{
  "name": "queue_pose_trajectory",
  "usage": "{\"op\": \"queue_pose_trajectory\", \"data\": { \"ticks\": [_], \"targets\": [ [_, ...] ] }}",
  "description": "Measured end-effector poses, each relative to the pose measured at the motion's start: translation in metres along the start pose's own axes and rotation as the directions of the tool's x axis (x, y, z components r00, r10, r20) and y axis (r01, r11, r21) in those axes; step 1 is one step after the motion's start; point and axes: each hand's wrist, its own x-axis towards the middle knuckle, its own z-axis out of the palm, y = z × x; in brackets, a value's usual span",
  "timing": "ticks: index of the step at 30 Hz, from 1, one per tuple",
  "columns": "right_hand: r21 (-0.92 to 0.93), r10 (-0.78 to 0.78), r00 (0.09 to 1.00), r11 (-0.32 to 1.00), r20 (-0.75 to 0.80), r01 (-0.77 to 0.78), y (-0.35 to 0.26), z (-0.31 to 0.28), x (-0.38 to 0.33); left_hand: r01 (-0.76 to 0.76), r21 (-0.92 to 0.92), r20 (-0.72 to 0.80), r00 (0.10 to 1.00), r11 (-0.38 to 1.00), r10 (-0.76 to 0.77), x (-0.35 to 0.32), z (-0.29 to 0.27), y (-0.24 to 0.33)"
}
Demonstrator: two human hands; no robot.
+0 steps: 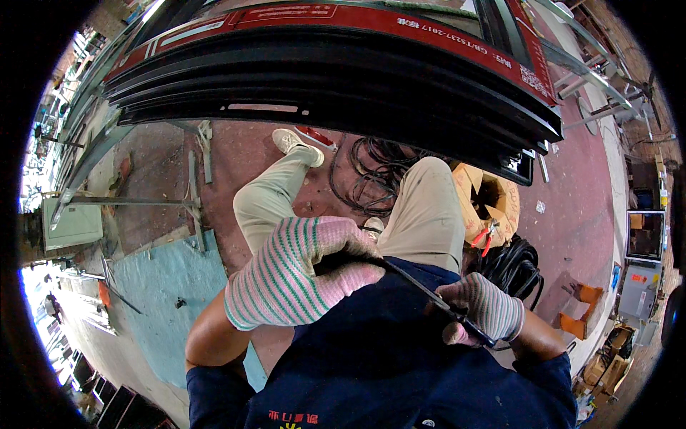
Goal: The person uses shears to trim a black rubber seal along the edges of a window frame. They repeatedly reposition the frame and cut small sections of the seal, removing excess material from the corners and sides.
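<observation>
A thin black strip (418,284) runs slantwise between my hands in front of my dark blue shirt. My left hand (304,268), in a pink-and-green striped knit glove, pinches its upper left part between thumb and fingers. Closed round the lower right part is my right hand (486,307), in a striped glove that looks greyer. The strip's exact kind is not clear. Beyond my knees lies a stack of black frames (336,79), the top one partly covered with red printed film (457,43).
Coils of black strip (371,175) lie on the reddish floor, with another coil (511,268) at my right. An open cardboard box (468,189) has red-handled pliers (486,236) at its edge. Metal stand bars (136,201) and a blue-green sheet (168,286) are at left.
</observation>
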Motion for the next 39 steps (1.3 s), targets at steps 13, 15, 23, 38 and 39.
{"op": "queue_pose_trajectory", "data": {
  "ticks": [13,15,23,38,39],
  "targets": [
    [0.049,-0.018,1.000,0.999,0.010,0.018,0.006,0.007,-0.001,0.048,-0.064,-0.017,0.999,0.997,-0.049,0.002,0.004,0.003],
    [0.088,-0.034,0.999,0.995,-0.029,0.037,0.010,0.013,-0.002,0.016,-0.051,-0.037,0.999,0.999,-0.018,0.003,0.005,0.001],
    [0.617,0.030,0.998,0.787,-0.060,0.014,0.055,0.038,-0.002,-0.056,0.038,-0.027,0.998,0.998,0.057,0.004,0.007,0.000],
    [0.855,-0.037,0.896,0.280,-0.443,0.435,0.080,0.062,0.005,-0.301,0.245,0.016,0.952,0.922,0.306,0.024,0.044,-0.004],
    [0.849,-0.045,0.876,0.229,-0.480,0.476,0.088,0.068,0.006,-0.301,0.244,0.039,0.953,0.922,0.300,0.026,0.049,-0.004]
  ]
}}
